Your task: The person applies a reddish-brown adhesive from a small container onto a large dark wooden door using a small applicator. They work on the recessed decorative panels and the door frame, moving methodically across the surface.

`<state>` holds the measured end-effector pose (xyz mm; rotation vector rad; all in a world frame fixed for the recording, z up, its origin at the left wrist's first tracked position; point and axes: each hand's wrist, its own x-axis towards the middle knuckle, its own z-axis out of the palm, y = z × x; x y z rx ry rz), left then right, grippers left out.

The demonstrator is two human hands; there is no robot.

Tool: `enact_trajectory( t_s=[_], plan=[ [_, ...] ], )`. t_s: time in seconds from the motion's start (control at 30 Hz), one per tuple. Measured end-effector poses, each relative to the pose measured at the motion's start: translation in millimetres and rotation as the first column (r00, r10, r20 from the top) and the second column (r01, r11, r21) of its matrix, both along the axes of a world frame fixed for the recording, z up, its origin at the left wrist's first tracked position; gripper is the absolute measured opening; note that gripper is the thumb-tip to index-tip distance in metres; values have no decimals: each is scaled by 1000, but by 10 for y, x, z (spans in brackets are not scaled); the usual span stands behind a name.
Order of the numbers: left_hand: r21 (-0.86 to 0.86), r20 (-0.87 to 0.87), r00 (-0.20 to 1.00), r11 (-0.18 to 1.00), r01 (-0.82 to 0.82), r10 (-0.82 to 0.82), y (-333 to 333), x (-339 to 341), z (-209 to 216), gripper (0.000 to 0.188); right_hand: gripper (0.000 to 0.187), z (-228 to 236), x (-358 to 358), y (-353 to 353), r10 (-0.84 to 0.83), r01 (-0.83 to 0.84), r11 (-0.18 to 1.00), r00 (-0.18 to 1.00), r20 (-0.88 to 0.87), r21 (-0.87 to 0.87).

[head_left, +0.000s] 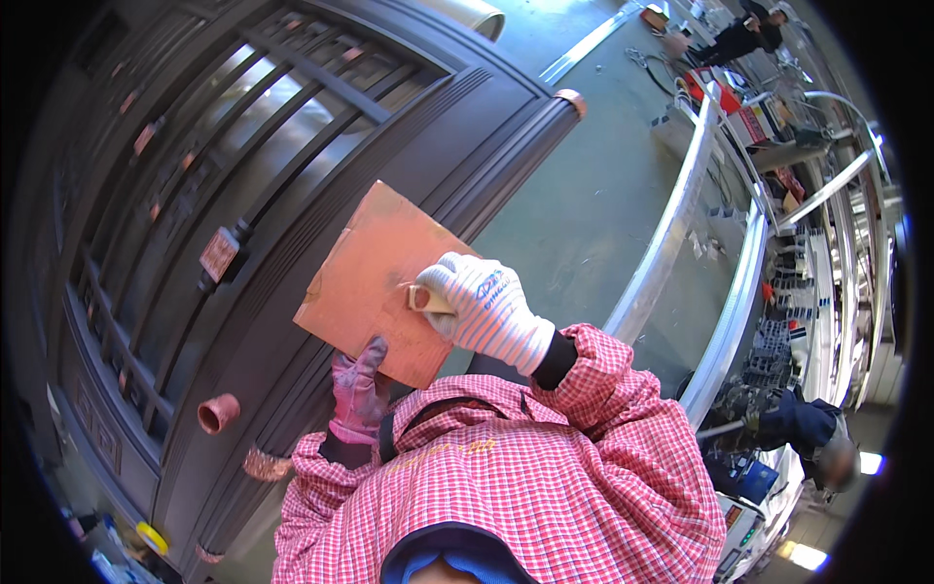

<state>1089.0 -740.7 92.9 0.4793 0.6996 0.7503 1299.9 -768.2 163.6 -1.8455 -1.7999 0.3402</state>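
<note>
My left hand (358, 389) pinches the lower edge of the board (375, 282) at mid-frame, over the dark door (243, 195); my right hand (486, 311) grips a small block (424, 298) pressed onto its face. The board looks light, stiff and thin, so I'd hold its edges. Its long axis runs lower right to upper left.

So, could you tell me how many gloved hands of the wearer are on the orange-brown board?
2. The left hand, in a pink glove, grips the board's lower edge. The right hand, in a white glove, presses a small tan piece against its face.
</note>
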Motion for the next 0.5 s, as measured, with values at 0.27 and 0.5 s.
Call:
enact_trajectory(
  t_s=[0.27, 0.5],
  plan=[
    [-22, -58, 998, 1000, 19, -20, -79, 1363, -14, 48, 25, -217, 1598, -214, -25, 32, 997, 995, -94, 69],
    [-136, -126, 989, 987, -91, 74, 43, 1906, -15, 49, 26, -933, 3039, -282, -571, 733, 662, 627, -530, 154]
  ],
)
